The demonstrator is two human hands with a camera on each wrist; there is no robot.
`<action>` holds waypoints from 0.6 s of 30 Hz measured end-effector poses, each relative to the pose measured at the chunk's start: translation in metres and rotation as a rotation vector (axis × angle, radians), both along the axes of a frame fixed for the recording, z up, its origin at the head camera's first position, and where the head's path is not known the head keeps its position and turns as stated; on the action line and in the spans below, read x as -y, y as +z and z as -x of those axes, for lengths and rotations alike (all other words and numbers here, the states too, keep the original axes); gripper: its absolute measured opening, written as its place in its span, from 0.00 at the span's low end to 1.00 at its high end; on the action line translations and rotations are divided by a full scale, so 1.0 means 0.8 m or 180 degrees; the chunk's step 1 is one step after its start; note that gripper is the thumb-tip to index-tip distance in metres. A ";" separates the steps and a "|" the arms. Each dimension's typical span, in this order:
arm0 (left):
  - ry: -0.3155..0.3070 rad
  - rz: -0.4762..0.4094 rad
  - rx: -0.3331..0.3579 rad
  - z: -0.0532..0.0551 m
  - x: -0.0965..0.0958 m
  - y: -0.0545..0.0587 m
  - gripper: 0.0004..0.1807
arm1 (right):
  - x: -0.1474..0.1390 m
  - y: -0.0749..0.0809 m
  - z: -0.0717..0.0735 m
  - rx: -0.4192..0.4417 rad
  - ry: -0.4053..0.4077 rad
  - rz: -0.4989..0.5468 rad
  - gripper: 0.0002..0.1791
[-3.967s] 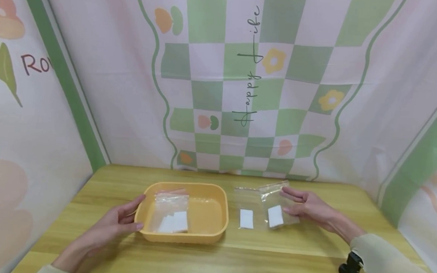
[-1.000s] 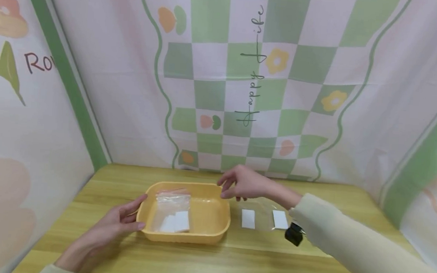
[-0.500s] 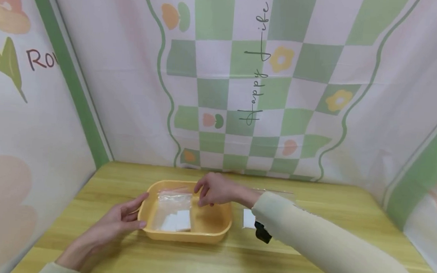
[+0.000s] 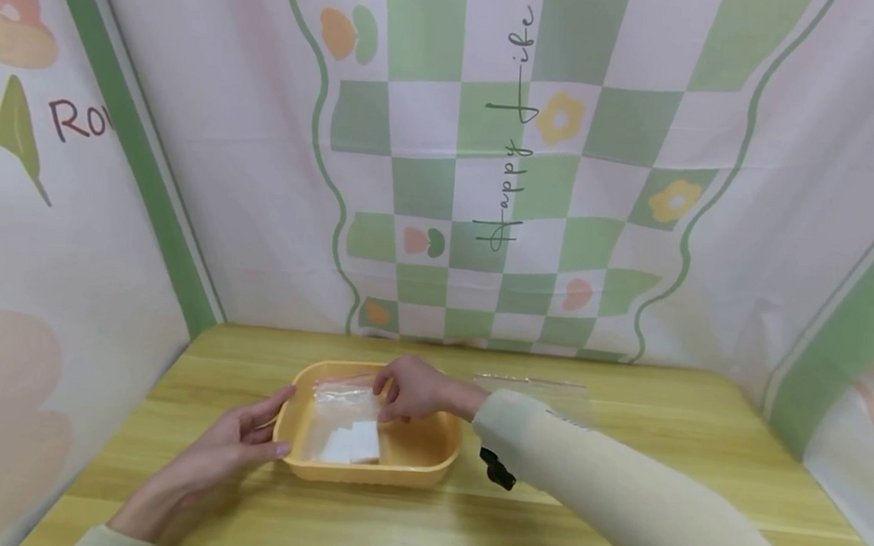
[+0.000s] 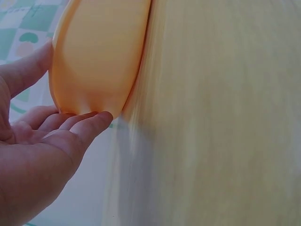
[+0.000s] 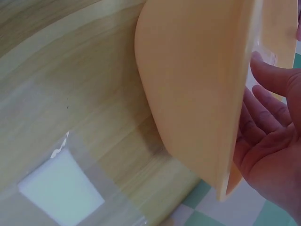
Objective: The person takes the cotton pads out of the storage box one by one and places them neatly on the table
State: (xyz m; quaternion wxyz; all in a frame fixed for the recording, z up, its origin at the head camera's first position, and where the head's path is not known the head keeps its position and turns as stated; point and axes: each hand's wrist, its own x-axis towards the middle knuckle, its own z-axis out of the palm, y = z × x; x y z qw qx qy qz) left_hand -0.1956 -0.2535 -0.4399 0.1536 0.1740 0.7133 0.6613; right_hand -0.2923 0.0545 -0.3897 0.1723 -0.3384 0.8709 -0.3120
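Note:
A yellow plastic basin [image 4: 417, 471] stands on the table, its left end gripped by my left hand [image 4: 227, 444] with thumb and fingers spread across the rim. In the left wrist view, that hand's curled fingertips press against the basin's [image 5: 101, 61] outer wall. Inside lie clear zip bags [image 4: 342, 409] with white flat rectangles in them, overlapping at the left. My right hand [image 4: 415, 389] reaches over the far rim, thumb and forefinger apart at the bags' right edge. In the right wrist view, the thumb of my right hand [image 6: 273, 141] overlaps a bit of clear plastic [image 6: 267, 55].
Right of the basin, zip bags [image 4: 531, 382] lie on the wooden table [image 4: 302, 519], mostly hidden by the right sleeve. One bag's white rectangle [image 6: 61, 188] shows in the right wrist view. A patterned cloth [image 4: 481, 159] hangs behind the table.
My right hand has left a bag on the table at the right, crossed leftward over the basin's rim and lowered to the bags inside. My left hand stays on the basin.

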 end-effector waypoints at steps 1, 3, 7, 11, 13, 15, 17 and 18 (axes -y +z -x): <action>0.0002 0.0006 0.0005 0.000 0.000 0.000 0.49 | 0.002 -0.002 0.000 -0.0001 -0.0014 -0.0013 0.17; 0.0017 0.0031 0.0020 0.000 0.000 -0.001 0.49 | 0.004 -0.005 0.001 0.0037 -0.0057 -0.0040 0.16; 0.0044 0.0065 0.0046 0.001 0.000 -0.002 0.49 | 0.008 -0.009 -0.001 0.0129 -0.0125 -0.0026 0.16; 0.0028 0.0041 0.0033 0.001 0.001 -0.003 0.50 | 0.012 -0.011 -0.005 0.0218 -0.0202 0.0024 0.18; 0.0009 0.0010 0.0024 0.001 0.001 -0.003 0.50 | 0.013 -0.012 -0.007 0.0274 -0.0244 0.0068 0.19; -0.0019 -0.0018 0.0002 0.000 0.002 -0.002 0.50 | 0.014 -0.013 -0.008 0.0367 -0.0277 0.0124 0.19; -0.0027 -0.0044 -0.0003 0.000 0.002 -0.002 0.50 | 0.015 -0.013 -0.009 0.0484 -0.0311 0.0209 0.19; -0.0028 -0.0053 -0.0006 0.000 0.002 -0.001 0.50 | 0.015 -0.012 -0.010 0.0546 -0.0328 0.0249 0.18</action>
